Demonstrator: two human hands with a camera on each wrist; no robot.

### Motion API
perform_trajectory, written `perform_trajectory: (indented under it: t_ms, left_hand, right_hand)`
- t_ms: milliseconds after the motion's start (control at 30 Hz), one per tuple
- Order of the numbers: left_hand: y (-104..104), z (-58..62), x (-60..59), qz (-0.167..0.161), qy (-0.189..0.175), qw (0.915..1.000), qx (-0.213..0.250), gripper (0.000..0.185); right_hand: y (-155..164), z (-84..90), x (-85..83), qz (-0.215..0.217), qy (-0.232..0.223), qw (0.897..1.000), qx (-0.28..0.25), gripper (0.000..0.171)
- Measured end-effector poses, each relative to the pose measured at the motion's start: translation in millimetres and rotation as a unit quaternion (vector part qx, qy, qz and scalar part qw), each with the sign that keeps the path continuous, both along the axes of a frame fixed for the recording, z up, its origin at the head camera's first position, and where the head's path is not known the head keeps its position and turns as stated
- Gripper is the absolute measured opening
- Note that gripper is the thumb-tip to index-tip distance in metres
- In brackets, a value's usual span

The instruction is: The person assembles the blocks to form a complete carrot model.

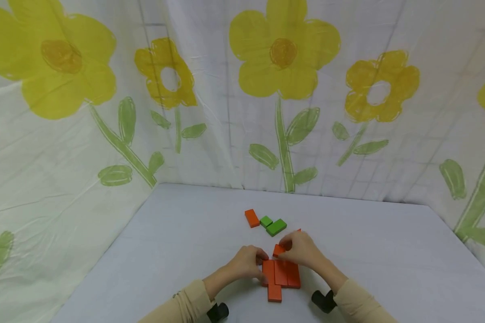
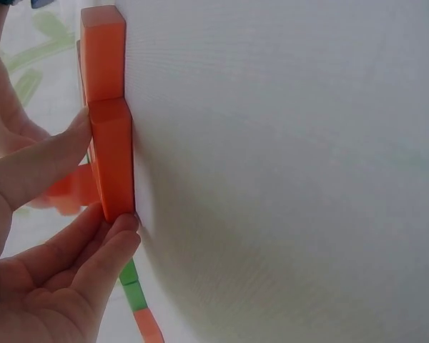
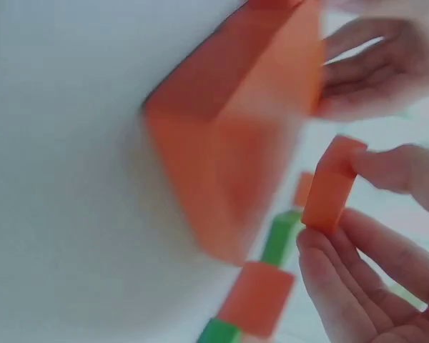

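From the head camera I saw both hands low on the grey table, meeting over a flat cluster of orange blocks laid side by side, with one more orange block jutting from the cluster's near edge toward me. My left hand was at the cluster's left far corner, and the left wrist view showed its thumb and fingertips pressed against the end orange block of that cluster, pinching it from both sides while it lay on the table. My right hand sat just beyond the cluster's far edge and held a small orange block lifted slightly off the surface; the right wrist view, though blurred, showed that small block pinched between the thumb and fingers, clear of the table and just beside the cluster. Another bit of orange peeked out behind the right hand, too hidden for me to say what it was. Farther back on the table, well apart from the hands, lay a lone orange block, and just beside it a small green block and a longer green block, the two green ones touching or nearly so. A white curtain printed with yellow flowers hung behind and around the table.
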State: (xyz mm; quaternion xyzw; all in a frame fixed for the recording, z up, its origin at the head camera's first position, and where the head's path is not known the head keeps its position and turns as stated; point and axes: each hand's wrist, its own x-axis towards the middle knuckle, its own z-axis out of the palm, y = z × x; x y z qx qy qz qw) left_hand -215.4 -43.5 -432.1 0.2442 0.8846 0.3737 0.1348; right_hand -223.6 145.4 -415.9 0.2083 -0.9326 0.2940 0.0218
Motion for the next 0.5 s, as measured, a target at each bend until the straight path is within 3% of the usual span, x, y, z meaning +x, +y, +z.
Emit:
perform_trajectory:
  t_ms: [133, 267, 500]
  left_hand:
    - [-1, 0.1, 0.4, 0.002, -0.003, 1.0000, -0.001, 0.042]
    - [-1, -0.4, -0.5, 0.001, -0.001, 1.0000, -0.006, 0.042]
    - [-1, -0.3, -0.7, 0.003, 0.001, 0.9999, -0.013, 0.043]
  right_hand:
    - [9, 11.5, 13.4, 0.034, -0.023, 0.999, -0.029, 0.019]
    - [18, 18.0, 28.0, 0.039, -0.040, 0.998, -0.020, 0.020]
    - [31, 9.1, 49.1, 0.058, -0.085, 0.995, 0.009, 0.024]
